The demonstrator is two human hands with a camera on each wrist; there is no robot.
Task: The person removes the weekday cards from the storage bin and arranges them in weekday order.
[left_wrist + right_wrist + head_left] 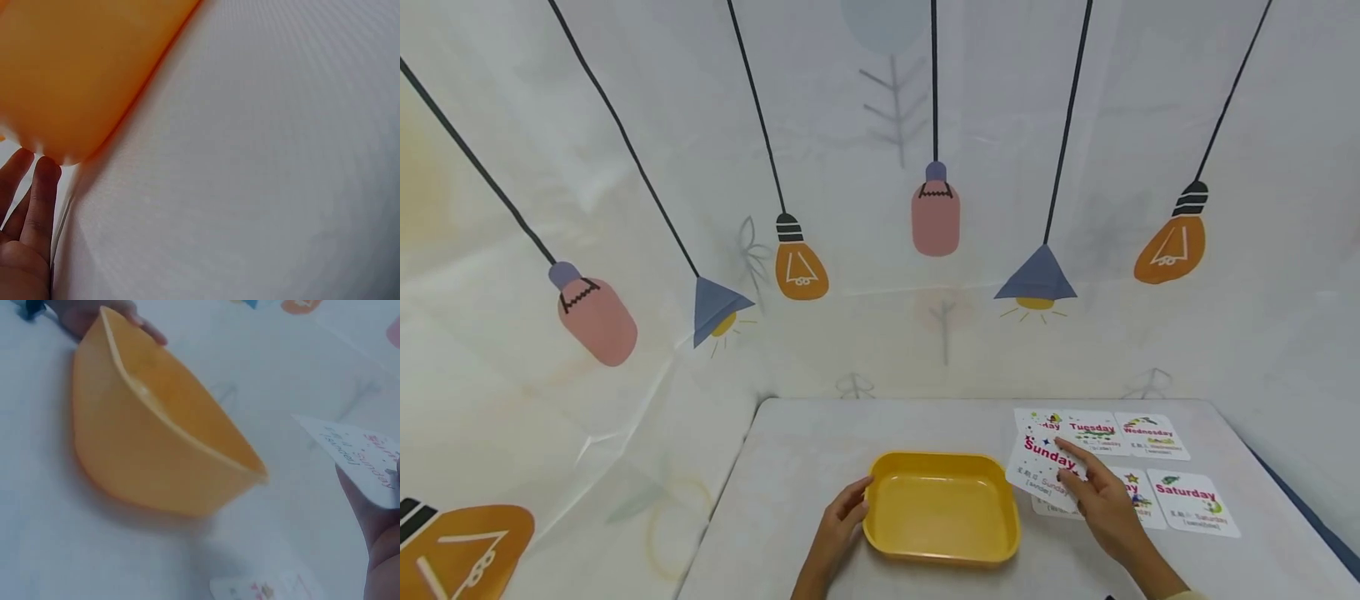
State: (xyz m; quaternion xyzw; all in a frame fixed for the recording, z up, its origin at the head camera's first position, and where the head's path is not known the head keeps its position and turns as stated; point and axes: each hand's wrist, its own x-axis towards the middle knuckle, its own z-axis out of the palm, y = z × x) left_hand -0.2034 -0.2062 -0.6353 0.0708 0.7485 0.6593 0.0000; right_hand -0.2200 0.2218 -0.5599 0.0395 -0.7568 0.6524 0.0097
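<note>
My left hand [838,523] holds the left rim of a yellow tray [943,557]; in the left wrist view its fingertips [47,167] touch the tray's outer wall. Between thumb and fingers, my right hand [1105,500] pinches a white card [1037,467] printed "Sunday". The card is tilted above other day cards, right of the tray. Behind it lie a Tuesday card [1093,429], a Wednesday card [1152,435] and a partly covered card. A Saturday card [1193,504] is in the nearer row, where my right hand and the Sunday card partly hide others. The tray's inside holds nothing.
All this is on a white table [805,442] with rounded far corners. A pale cloth [865,350] printed with lamps and bulbs hangs behind it and along the left side.
</note>
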